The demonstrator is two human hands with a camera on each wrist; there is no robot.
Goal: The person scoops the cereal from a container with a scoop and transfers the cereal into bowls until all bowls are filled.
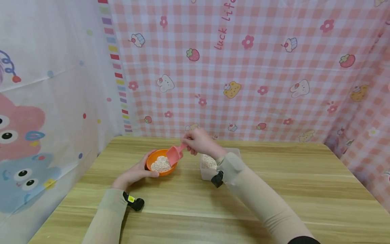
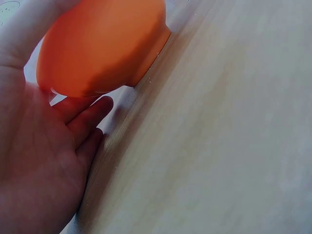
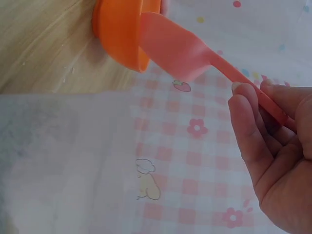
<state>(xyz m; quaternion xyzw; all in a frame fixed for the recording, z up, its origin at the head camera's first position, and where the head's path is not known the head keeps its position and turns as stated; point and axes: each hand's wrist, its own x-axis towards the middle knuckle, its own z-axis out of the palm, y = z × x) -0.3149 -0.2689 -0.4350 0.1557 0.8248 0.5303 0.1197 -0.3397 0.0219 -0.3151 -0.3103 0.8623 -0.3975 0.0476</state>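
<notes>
Oat-like flakes (image 1: 160,164) lie heaped in an orange bowl (image 1: 167,173) on the table. My left hand (image 1: 137,173) holds the bowl from the left, thumb along its near side and fingers at its far side. In the left wrist view, the hand stands around the bowl's outer wall (image 2: 112,44). My right hand (image 1: 199,140) pinches the handle of a pink scoop (image 1: 173,155). Tilted down, the scoop has its mouth over the bowl's right rim; the right wrist view shows the back of its head (image 3: 175,46). Whether flakes remain inside the scoop is hidden.
A translucent plastic box (image 1: 208,175) with more flakes (image 1: 208,161) stands right of the bowl, partly covered by my right forearm. Beneath everything is a wooden table (image 1: 182,210). A pink checked cloth (image 1: 213,78) hangs behind it, with a white printed one (image 1: 67,101) to the left.
</notes>
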